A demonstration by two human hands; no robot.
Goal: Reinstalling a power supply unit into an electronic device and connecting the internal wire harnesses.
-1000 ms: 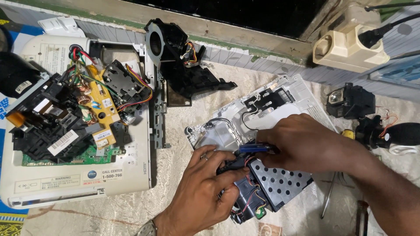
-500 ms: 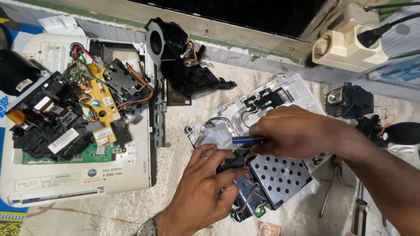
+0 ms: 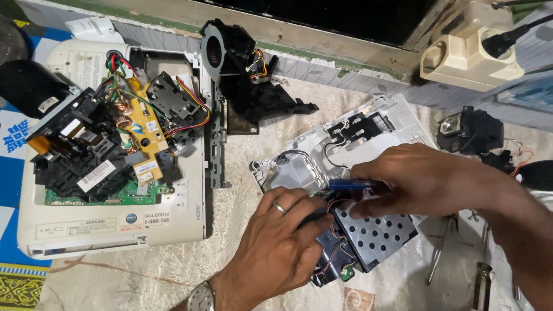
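Head view shows us our right hand [image 3: 426, 181] pinching a blue-handled screwdriver [image 3: 351, 185], its shaft laid nearly flat and pointing toward our left hand, so the tip reaches in sideways at the top edge of the black module [image 3: 360, 242]. Our left hand [image 3: 276, 242] lies pressed on the left part of that module, fingers spread and curled over it, apparently to keep it from sliding while the tool works (a ring shows on one finger). The module, with its perforated metal plate and thin red and black wires, rests directly under both hands on the white plastic cover [image 3: 374, 132], which lies inside-up beyond the knuckles.

Left of the left hand, well apart, sits the opened white projector body [image 3: 178, 224] with its yellow circuit board [image 3: 138, 135] and coloured wires exposed. Beyond the hands a black fan housing [image 3: 236, 63] lies near the wall. Right of the right hand are a black lamp unit [image 3: 469, 132] and, nearer us, loose tools [image 3: 481, 285].

All of it rests on a pale, stained counter [image 3: 242, 219]; a cream socket block [image 3: 466, 55] sits on the ledge behind.
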